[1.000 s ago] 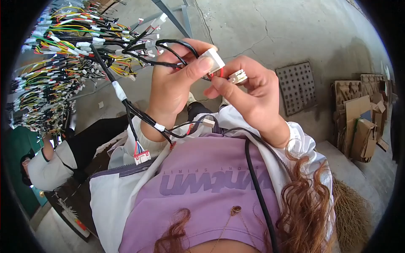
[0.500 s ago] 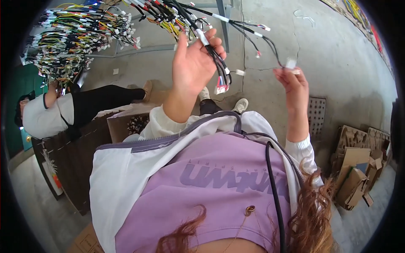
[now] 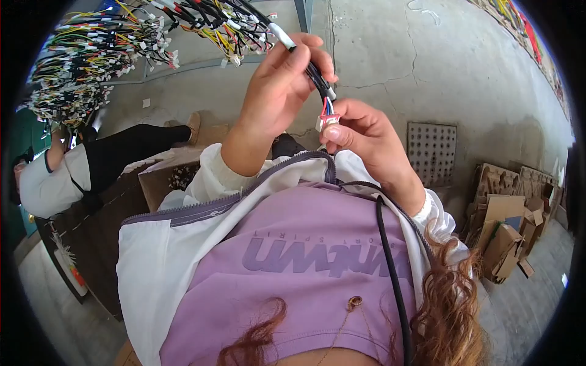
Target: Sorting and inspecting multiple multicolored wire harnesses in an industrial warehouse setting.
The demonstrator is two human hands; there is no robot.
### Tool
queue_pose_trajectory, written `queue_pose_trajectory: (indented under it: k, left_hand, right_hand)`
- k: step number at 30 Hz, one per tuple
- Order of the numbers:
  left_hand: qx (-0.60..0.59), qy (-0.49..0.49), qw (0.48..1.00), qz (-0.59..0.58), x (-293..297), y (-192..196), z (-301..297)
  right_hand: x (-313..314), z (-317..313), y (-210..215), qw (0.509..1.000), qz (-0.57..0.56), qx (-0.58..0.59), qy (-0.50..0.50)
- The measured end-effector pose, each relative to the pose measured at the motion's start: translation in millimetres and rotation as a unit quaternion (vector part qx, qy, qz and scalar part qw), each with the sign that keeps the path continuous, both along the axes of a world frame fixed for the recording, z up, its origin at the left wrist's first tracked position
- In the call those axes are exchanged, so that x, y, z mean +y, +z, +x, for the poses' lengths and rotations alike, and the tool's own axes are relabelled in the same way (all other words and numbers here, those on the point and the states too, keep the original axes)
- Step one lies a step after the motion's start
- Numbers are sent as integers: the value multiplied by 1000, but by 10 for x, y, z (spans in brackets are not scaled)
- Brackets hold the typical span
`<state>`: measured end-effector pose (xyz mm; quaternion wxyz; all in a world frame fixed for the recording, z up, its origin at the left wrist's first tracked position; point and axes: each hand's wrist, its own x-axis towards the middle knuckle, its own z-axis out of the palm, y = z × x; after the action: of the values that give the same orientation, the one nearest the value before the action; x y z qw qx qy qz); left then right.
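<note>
Black wire harness (image 3: 314,73) held raised in front of chest. Left hand (image 3: 278,91) closed around its cable. Right hand (image 3: 366,134) pinches its small white connector (image 3: 326,119) between thumb and fingers. More wire bundles (image 3: 97,55) hang upper left; concrete floor (image 3: 464,67) beyond.

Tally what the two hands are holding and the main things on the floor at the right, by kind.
Hands: 2, left and right
Black cable bundle: 1
Small white plug: 1
Perforated floor panel: 1
Cardboard pile: 1
Total: 6
</note>
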<state>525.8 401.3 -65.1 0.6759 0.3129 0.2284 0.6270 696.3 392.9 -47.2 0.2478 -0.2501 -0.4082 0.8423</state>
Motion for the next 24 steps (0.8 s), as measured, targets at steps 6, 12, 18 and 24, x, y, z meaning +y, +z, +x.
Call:
queue_pose_trajectory:
  k: [6, 12, 18, 24]
  left_hand:
    - [113, -79, 990, 8, -84, 162, 62]
    - [144, -98, 983, 57, -92, 313, 81]
    - [142, -88, 984, 60, -80, 364, 96]
    - [156, -63, 986, 23, -91, 424, 104]
  right_hand:
    - [34, 7, 23, 928, 351, -65, -111]
    - [51, -5, 63, 869, 468, -41, -154]
    - [69, -12, 85, 869, 468, -27, -161]
    - [93, 31, 60, 863, 484, -32, -140]
